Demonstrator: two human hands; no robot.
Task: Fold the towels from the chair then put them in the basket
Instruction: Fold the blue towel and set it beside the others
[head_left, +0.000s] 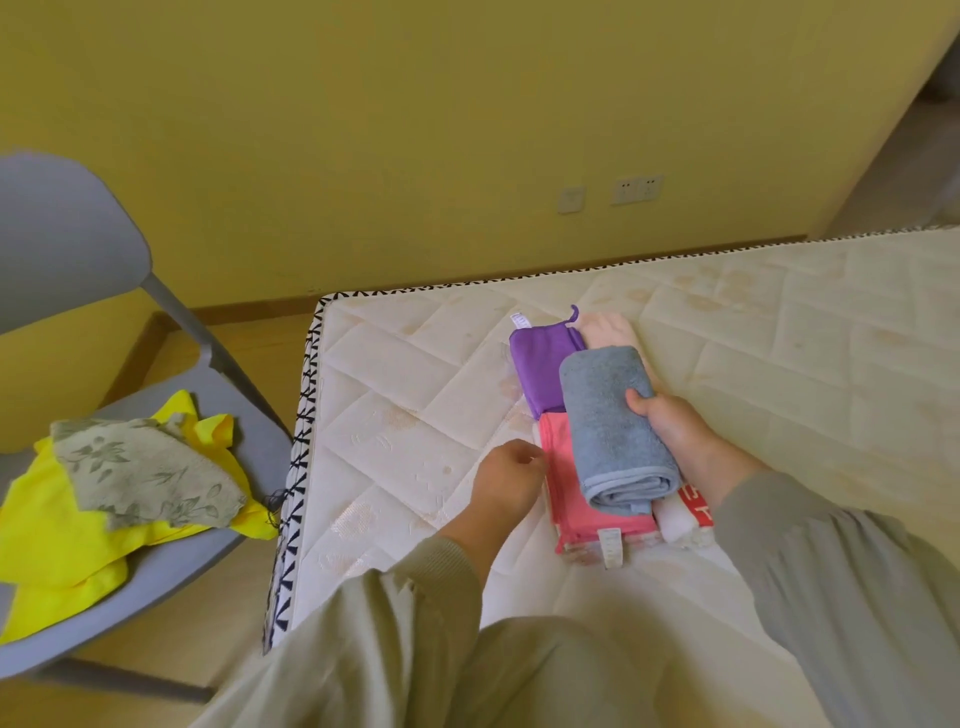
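Against yellow wall (363, 130), quilted white mattress (779, 364), folded towels (608, 415), grey chair (62, 249)

Towels noted: grey-blue towel (613, 431), coral-pink towel (563, 488), purple towel (540, 364), pale peach towel (605, 332), bright yellow towel (52, 545), and grey-green towel (140, 467) printed with leaves and flowers. Blue-grey chair (78, 249). Cream diamond-quilted mattress (415, 389), edge banded in black-and-white zigzag; mustard-yellow wall (363, 130).
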